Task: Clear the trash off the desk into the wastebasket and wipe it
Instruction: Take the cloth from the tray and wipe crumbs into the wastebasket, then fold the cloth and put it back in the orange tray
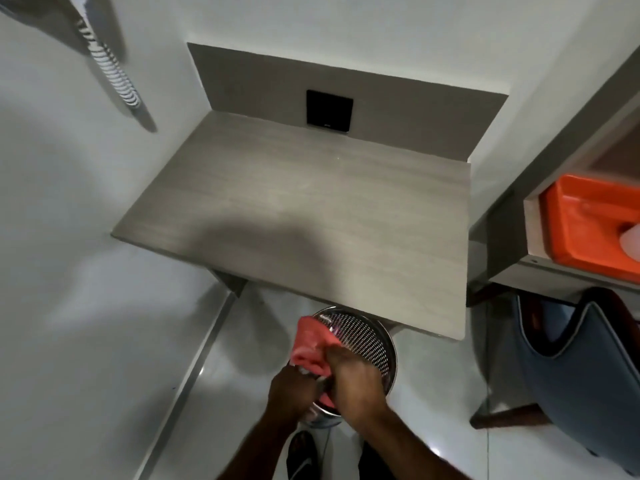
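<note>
A pink cloth is bunched between both my hands, just over the perforated metal wastebasket that stands on the floor at the desk's front edge. My left hand grips the cloth's lower end. My right hand grips it from the right, over the basket's opening. The grey wood-grain desk top is bare; my shadow falls across its front. What lies inside the basket is hidden by my hands.
A black square wall plate sits on the desk's back panel. An orange tray rests on a shelf at right, above a blue chair. White walls close the left side. A shoe shows below.
</note>
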{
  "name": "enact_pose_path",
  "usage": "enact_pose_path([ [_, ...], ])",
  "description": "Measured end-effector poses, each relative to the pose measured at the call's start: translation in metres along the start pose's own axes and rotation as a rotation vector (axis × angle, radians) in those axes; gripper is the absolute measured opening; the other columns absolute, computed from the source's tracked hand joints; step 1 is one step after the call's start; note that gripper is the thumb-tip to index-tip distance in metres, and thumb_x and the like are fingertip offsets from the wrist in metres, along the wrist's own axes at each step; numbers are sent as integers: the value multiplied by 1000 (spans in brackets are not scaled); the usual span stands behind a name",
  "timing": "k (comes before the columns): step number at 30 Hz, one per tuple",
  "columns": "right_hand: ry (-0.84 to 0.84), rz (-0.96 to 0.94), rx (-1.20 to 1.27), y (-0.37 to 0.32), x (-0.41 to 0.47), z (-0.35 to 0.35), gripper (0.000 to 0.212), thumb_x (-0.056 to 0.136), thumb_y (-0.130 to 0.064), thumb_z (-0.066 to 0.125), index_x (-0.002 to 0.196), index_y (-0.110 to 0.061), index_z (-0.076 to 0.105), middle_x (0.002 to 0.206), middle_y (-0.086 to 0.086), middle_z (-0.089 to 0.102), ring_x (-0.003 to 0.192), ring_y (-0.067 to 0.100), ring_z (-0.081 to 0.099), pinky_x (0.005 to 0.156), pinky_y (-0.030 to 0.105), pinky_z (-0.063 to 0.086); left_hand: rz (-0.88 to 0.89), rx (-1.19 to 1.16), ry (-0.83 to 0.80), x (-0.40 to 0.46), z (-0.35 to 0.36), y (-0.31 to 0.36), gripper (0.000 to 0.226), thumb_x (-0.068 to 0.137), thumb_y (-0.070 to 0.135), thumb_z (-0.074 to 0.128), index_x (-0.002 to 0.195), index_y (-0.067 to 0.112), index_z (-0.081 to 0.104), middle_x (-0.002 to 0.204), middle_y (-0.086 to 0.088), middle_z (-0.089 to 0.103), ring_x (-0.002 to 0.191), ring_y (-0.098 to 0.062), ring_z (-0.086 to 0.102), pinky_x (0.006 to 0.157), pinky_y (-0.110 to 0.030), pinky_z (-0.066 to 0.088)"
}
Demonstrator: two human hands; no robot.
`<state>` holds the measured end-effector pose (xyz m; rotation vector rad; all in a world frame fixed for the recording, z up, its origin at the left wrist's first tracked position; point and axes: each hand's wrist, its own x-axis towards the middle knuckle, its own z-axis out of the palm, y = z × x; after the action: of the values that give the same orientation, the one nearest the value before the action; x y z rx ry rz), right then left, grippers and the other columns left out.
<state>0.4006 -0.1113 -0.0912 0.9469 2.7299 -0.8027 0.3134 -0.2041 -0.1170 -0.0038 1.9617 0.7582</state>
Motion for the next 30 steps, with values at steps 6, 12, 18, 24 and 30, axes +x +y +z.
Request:
enact_pose_path([
  [6, 361, 466, 430, 75, -35, 57, 35, 82, -16, 68, 116, -24, 69, 101, 4, 76, 88, 28, 71, 76, 29, 52, -9, 145, 143, 63, 37, -44, 27, 90, 25, 62, 98, 0, 69, 106, -24, 72, 98, -36, 70, 74, -30, 53],
  [12, 516, 663, 553, 159, -38, 151, 31, 87, -29, 58, 112, -15, 69, 87, 4, 73, 77, 25, 65, 68, 22, 40, -125, 119, 1, 158, 102, -106, 50, 86, 30, 71, 124, 0, 60, 121, -22, 67, 107, -38, 67, 91, -37, 58],
  [18, 405, 795, 523, 218, -33, 224, 12, 91, -13, 60, 101, -10, 67, 81, 8, 69, 76, 31, 63, 58, 19, 28, -264, 54, 8, 231, 160, -164, 26, 85, 13, 68, 105, -4, 64, 103, -21, 69, 66, -31, 70, 55, -37, 64],
  [24, 329, 674, 620, 235, -32, 247, 57, 78, -37, 48, 130, -17, 57, 107, 0, 72, 95, 16, 65, 72, 10, 38, -249, 102, -99, 269, 201, -209, 37, 93, 8, 54, 127, -5, 56, 121, -22, 67, 89, -27, 72, 59, -31, 65],
  [30, 255, 597, 608, 230, -43, 228, 80, 63, -57, 40, 129, -17, 60, 114, 3, 72, 93, 16, 64, 79, 21, 41, -285, 42, -187, 268, 218, -219, 9, 89, -1, 58, 88, -10, 59, 114, -44, 60, 69, -26, 66, 71, -36, 60],
])
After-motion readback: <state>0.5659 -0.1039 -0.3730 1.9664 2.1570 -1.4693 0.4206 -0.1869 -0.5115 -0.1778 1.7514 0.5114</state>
